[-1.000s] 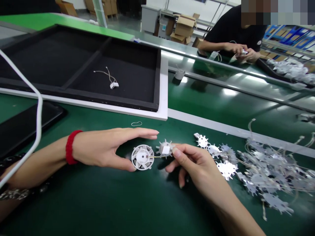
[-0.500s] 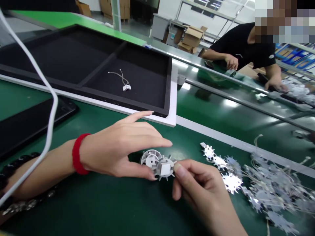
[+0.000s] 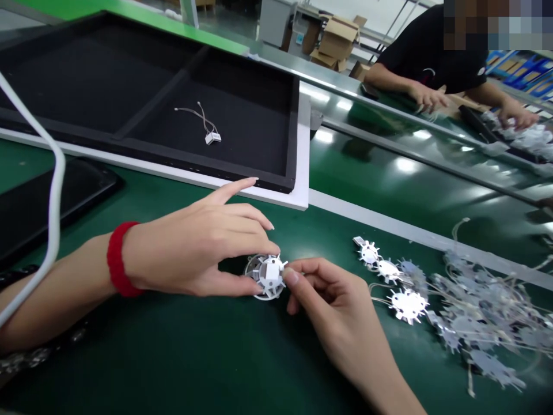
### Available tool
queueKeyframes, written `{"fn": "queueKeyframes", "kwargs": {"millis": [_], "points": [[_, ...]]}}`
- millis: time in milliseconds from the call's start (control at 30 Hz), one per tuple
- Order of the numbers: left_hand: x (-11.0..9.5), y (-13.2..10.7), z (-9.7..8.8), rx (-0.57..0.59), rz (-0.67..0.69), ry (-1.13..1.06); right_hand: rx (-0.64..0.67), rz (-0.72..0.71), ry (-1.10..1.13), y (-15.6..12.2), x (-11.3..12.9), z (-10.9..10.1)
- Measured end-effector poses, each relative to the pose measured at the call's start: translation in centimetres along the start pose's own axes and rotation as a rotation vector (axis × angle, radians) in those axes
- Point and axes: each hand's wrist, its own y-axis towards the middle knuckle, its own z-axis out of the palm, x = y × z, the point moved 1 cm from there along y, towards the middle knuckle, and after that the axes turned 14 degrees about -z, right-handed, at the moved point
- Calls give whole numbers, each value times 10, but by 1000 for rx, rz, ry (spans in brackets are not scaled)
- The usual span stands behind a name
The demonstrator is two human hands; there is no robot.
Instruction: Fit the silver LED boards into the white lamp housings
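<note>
My right hand (image 3: 334, 302) pinches the edge of a silvery toothed disc (image 3: 266, 283) between thumb and forefinger. A white square block (image 3: 272, 271) sits on the disc's face. The disc lies over a round white plastic housing (image 3: 271, 298), whose rim shows around it. My left hand (image 3: 203, 248), with a red band (image 3: 118, 259) on its wrist, has its thumb and a fingertip on opposite sides of the housing. Its other fingers stretch out above the green table. Whether the disc is seated inside the rim I cannot tell.
Toothed discs with thin wires (image 3: 479, 311) lie heaped at right. A black two-part tray (image 3: 242, 127) holds a small wired white part (image 3: 212, 138). A white cable (image 3: 56, 196) hangs at left above a black object (image 3: 82, 184). Across the line, a co-worker's hands (image 3: 432, 97) handle items.
My right hand has brought the toothed disc leftward, from overlapping the housing's side to over it. My left thumb and finger have closed in around the housing. The co-worker's hands have shifted.
</note>
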Motion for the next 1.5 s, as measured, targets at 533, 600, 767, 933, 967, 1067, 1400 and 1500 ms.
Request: {"fn": "queueKeyframes", "kwargs": {"millis": [533,600,767,933,967,1067,1400,1500], "points": [[1,-5,2,9,93,206,-58,47,-108,-5,15,7],[0,-4,2,2,107,230,-56,42,-105,-6,15,7],[4,-5,3,32,115,224,-39,27,-110,-5,6,7],[8,-7,6,10,134,224,1,-105,-92,-4,-6,5],[8,-7,6,-10,143,224,1,-119,-103,-4,-7,4],[6,-6,5,-17,157,246,19,-140,-161,-3,-6,4],[0,-4,12,77,133,125,41,-502,-475,-2,4,0],[-1,-4,11,129,93,67,-6,-666,-702,-4,4,-4]]}}
